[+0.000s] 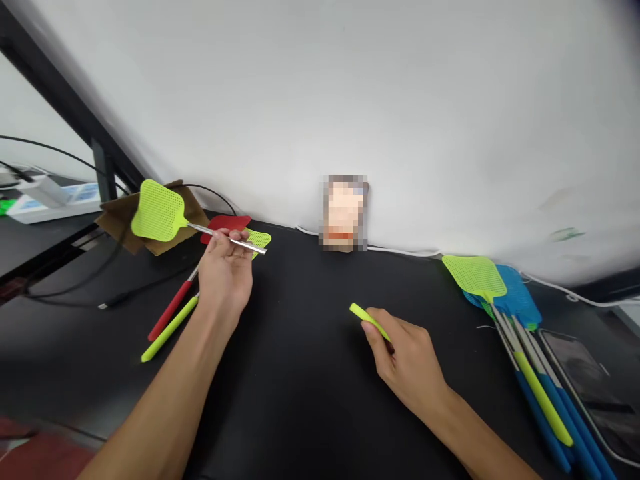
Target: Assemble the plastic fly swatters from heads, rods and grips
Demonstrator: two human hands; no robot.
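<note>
My left hand [226,270] is closed round the metal rod of a lime-green fly swatter [159,211], its mesh head up at the left and the bare rod end pointing right. My right hand [405,353] grips a lime-green handle [361,312], apart from the rod; part of it is hidden in my fingers. Beneath my left hand lie a red fly swatter [170,310] and another lime-green one [170,328]. Off to the right, a lime-green swatter [475,275] rests on several blue swatters [523,293] with silver rods.
A phone [585,387] lies at the right, beside the blue swatters. Against the white wall [320,87] leans a blurred-out upright object [344,213]. Brown cardboard [180,240], a power strip [55,200] and a black cable [130,293] are at the left of the black table [290,373].
</note>
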